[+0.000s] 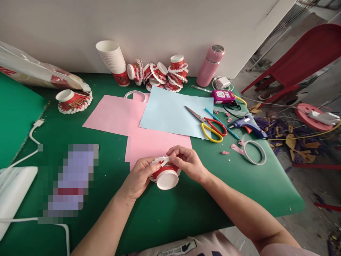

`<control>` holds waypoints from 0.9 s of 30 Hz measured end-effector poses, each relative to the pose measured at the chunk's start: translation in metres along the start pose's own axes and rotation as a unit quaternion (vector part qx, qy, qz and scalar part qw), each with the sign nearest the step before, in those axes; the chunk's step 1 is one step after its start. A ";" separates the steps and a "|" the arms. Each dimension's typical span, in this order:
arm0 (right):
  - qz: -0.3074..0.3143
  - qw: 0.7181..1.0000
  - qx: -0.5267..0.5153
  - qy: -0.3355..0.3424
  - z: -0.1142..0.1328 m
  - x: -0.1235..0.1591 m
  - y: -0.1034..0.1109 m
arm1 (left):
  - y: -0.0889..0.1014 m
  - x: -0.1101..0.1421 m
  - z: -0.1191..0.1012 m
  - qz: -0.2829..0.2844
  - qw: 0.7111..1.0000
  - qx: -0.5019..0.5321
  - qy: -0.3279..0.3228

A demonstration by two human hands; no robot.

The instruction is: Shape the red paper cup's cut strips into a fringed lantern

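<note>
Between my two hands is a red paper cup with a white base, its wall cut into strips that are folded outward. My left hand is closed on the strips at its left side. With thumb and fingers together, my right hand pinches a strip at the upper right of the cup. Just beyond lie pink paper sheets and a light blue sheet. Scissors with red and yellow handles rest on the blue sheet, beside a blue pen.
At the back stand stacked paper cups, several cut cups and a pink thermos. A glue gun and tape roll lie right. Another cut cup and a blurred-out purple object are left.
</note>
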State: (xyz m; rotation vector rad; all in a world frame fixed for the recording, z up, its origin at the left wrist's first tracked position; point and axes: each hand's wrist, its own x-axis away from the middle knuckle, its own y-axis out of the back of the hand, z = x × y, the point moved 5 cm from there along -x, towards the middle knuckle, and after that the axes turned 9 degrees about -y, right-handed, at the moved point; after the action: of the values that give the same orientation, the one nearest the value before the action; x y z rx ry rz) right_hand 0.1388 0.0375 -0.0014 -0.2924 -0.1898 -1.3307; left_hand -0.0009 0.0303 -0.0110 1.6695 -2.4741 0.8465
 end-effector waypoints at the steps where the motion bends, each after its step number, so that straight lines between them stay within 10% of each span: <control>1: 0.003 1.000 -0.003 0.000 0.000 0.000 0.000 | 0.000 -0.001 0.000 -0.002 1.000 0.003 -0.001; 27: -0.006 0.999 0.049 0.018 0.006 0.000 0.006 | 0.004 0.002 0.004 -0.015 0.999 -0.025 0.019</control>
State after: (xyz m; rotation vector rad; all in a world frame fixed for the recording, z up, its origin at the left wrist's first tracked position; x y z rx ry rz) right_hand 0.1450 0.0410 0.0032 -0.1853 -0.2254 -1.3340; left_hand -0.0037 0.0279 -0.0157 1.6540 -2.4179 0.8000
